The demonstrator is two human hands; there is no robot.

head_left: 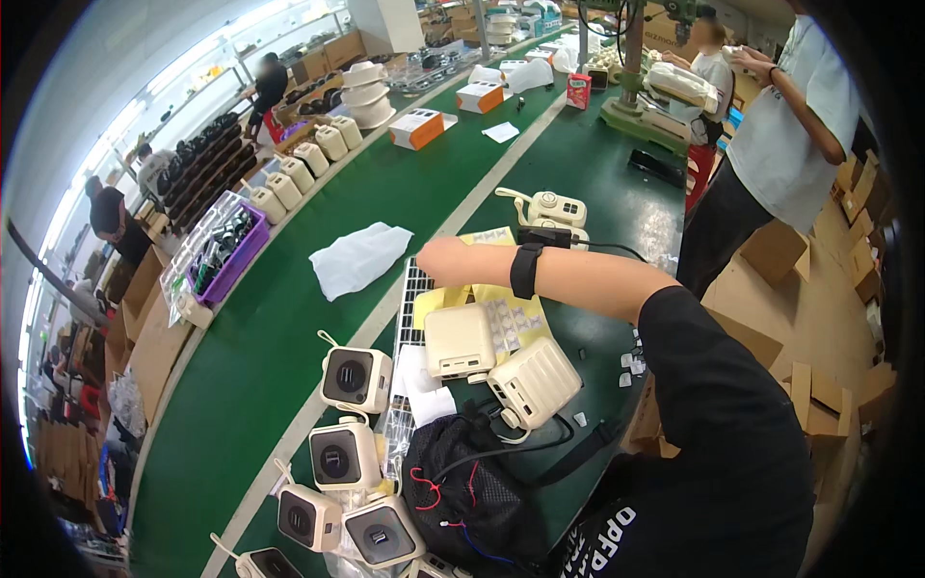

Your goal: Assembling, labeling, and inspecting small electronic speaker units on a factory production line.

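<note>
My right arm reaches across to the left, a black band on its wrist. My right hand [443,260] is curled above a yellow sticker sheet [508,313] on the green table [289,328]. Its fingers turn away from me, so what it holds is hidden. Just below the hand lie two cream box-shaped devices [460,339] [533,380]. Several cream cubes with dark round faces [356,378] line up at the lower left. My left hand is out of view.
A black mesh bag [472,491] with wires lies close to my body. A white cloth [358,255], a purple bin [231,255] and orange-and-white boxes [416,128] lie further along the belt. A person in a light shirt [790,125] stands at the right near cardboard boxes [829,395].
</note>
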